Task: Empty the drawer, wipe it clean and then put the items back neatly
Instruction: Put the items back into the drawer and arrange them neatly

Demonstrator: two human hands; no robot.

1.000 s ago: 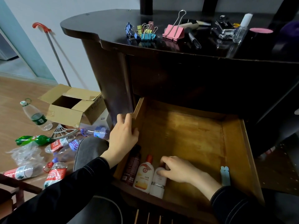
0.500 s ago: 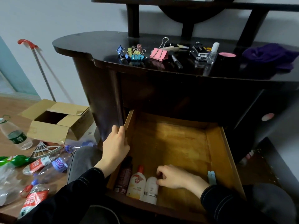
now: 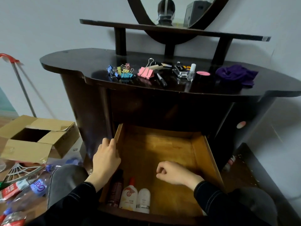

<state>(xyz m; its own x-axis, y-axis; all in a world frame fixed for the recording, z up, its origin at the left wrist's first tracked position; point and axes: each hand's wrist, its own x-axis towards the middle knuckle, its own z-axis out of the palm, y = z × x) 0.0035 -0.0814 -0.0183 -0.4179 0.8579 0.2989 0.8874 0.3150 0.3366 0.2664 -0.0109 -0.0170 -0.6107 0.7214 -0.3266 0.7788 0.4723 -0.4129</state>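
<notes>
Risk: L hand (image 3: 106,158) gripped brown wooden drawer (image 3: 154,147), R hand (image 3: 174,172) clenched empty inside; I feared tugs rolling white plastic bottle (image 3: 143,199).

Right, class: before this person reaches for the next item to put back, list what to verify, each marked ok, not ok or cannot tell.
1. The drawer is open: ok.
2. The left hand grips its left wall: ok.
3. The right hand holds nothing: ok.
4. The bottles lie side by side, front left: ok.
5. Everything put back: not ok; clips and marker lie on the top.
6. Wiped clean: cannot tell.
</notes>
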